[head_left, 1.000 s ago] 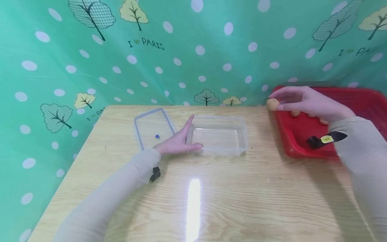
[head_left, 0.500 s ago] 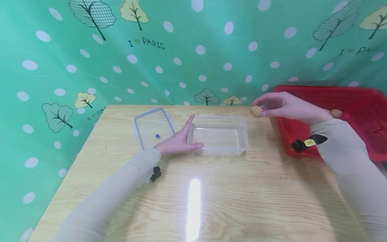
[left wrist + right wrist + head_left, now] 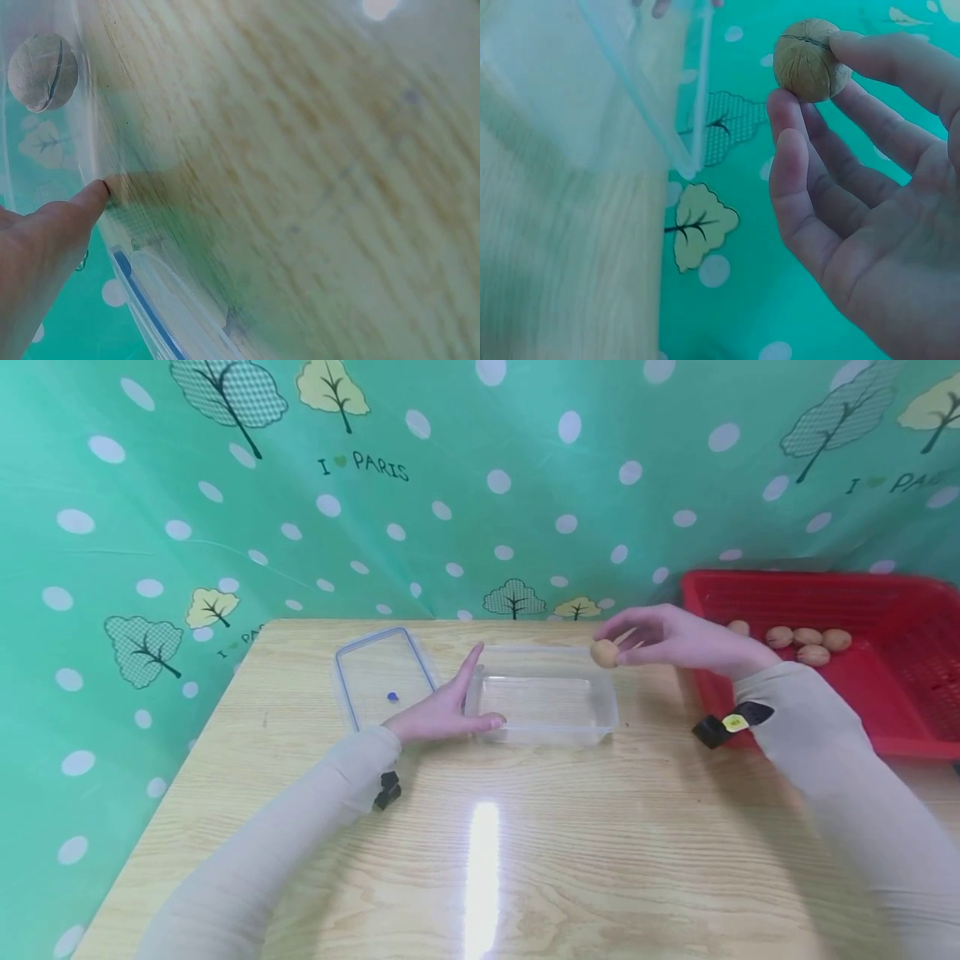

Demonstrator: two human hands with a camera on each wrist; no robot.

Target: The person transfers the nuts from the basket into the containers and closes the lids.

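My right hand pinches a round tan walnut between thumb and fingertips, above the right back corner of a clear plastic container. The right wrist view shows the walnut's ridged seam, with the thumb on one side and fingertips below. At the container's left end rests my left hand, thumb and forefinger spread wide and fairly straight against its rim. A fingertip touches the container wall in the left wrist view, where the held walnut also shows through the plastic.
A clear lid with a blue seal lies left of the container, partly behind the left hand. On the right stands a red basket with several walnuts inside. A green patterned cloth hangs behind the wooden table.
My right hand has carried the walnut left from the red basket's edge to the container's right back corner. More walnuts in the basket have come into sight. The left hand stays put.
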